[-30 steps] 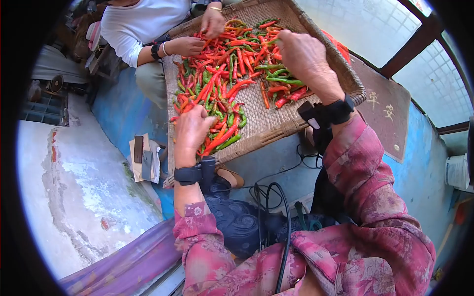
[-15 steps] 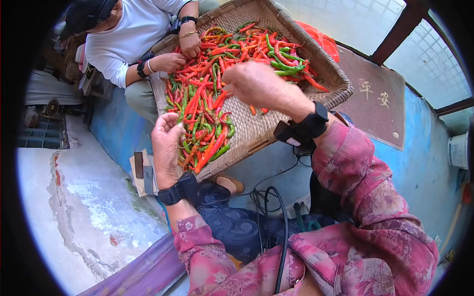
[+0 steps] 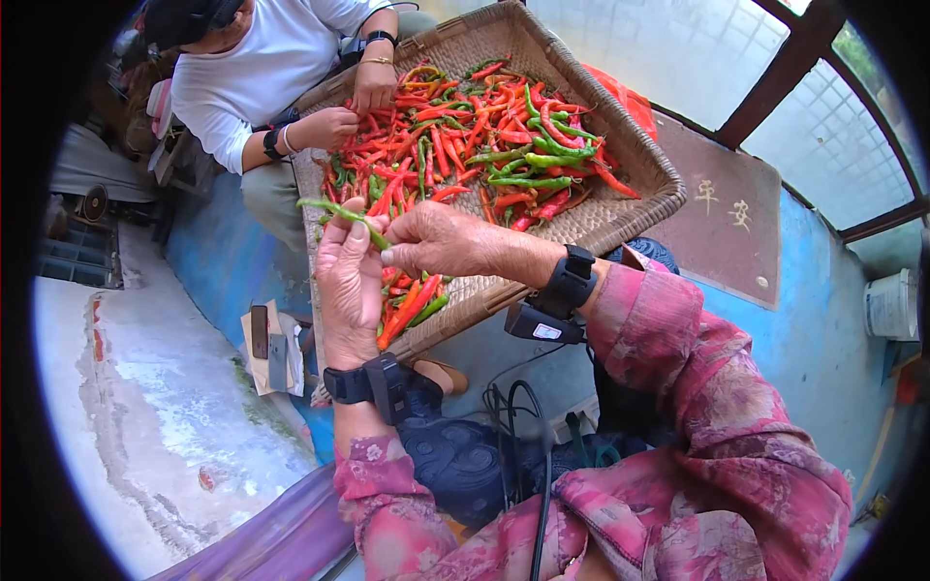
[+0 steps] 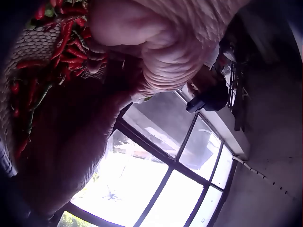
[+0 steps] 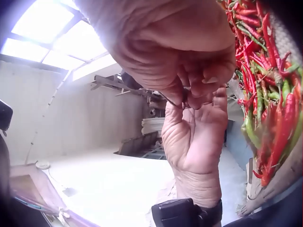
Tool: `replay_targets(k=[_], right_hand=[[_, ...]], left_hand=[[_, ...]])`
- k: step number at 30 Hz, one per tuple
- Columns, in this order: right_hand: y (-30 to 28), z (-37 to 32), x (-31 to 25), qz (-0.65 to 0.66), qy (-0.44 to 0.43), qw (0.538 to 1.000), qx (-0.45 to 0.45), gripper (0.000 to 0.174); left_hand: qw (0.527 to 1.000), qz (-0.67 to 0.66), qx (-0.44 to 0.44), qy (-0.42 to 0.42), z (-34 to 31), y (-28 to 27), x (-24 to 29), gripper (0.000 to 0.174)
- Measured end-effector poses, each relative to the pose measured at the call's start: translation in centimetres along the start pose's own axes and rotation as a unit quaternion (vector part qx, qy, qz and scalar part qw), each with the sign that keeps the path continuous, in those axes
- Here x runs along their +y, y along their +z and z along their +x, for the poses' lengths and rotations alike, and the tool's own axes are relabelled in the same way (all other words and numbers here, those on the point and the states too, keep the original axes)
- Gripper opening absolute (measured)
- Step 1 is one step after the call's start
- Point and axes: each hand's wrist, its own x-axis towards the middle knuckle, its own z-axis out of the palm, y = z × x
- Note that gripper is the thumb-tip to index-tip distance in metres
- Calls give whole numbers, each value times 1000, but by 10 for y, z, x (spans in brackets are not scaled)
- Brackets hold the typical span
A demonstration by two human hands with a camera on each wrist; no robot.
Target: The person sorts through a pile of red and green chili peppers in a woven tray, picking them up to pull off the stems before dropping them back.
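Observation:
A slim green pepper [image 3: 334,208] is pinched by the fingers of my left hand [image 3: 351,286], raised over the near left part of the woven tray [image 3: 465,305]. My right hand [image 3: 450,240] reaches across from the right, its thumb and fingers pinching the pepper's lower end. In the right wrist view, the right hand [image 5: 175,38] has curled fingers meeting those of the upturned left hand [image 5: 199,142]; the pepper is mostly hidden there. Red and green peppers [image 3: 455,145] cover much of the tray.
Across the tray, a person in a white top [image 3: 228,92] has both hands among the peppers at its far left. Cables [image 3: 518,397] hang below the near edge. A red bag [image 3: 625,102] lies beyond the right rim, and a white bucket [image 3: 891,305] stands far right.
My right hand has come left and down from above the tray to meet my left hand. The green pepper now shows raised between them, and the left fingers have turned upward.

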Motion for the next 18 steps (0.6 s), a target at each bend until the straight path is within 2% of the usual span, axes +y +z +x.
replay_targets(k=[1,2,4,6,7,8,10,12,13,14,16,17,18], right_hand=[[-1,-2,-4,-61,11,998,-21,28],[-1,-2,-6,-121,22,991,-42,29],[-1,-2,-4,-164,8,986,-19,26],[-8,-8,-3,-282,-34,959,5,20],[-14,-9,-6,-296,-38,954,30,17],[-24,-10,-9,-351,22,936,34,17],[-49,-13,-14,-472,65,876,66,17],[-79,-20,-8,-528,77,839,106,15],[-91,-28,-18,-549,94,824,103,15],[-106,-33,-9,-589,129,790,112,15],[-126,-46,-9,-665,143,726,98,13],[-133,-55,-4,-675,103,720,120,14],[-135,-59,-6,-684,64,713,142,16]], left_hand=[[999,19,35,-7,0,0,4,24],[999,19,34,-6,0,-3,5,24],[998,36,50,-28,0,-9,8,21],[997,46,61,-9,2,-14,11,19],[995,63,79,-1,3,-19,13,19],[992,81,100,9,4,-24,16,20],[984,112,134,35,5,-33,23,19],[961,222,158,54,1,-42,32,18],[931,329,150,41,1,-53,33,16],[893,428,139,8,-1,-56,34,21],[750,655,93,14,-6,-71,26,31],[750,655,94,11,-10,-75,21,31],[695,715,73,-5,-15,-69,17,35]])
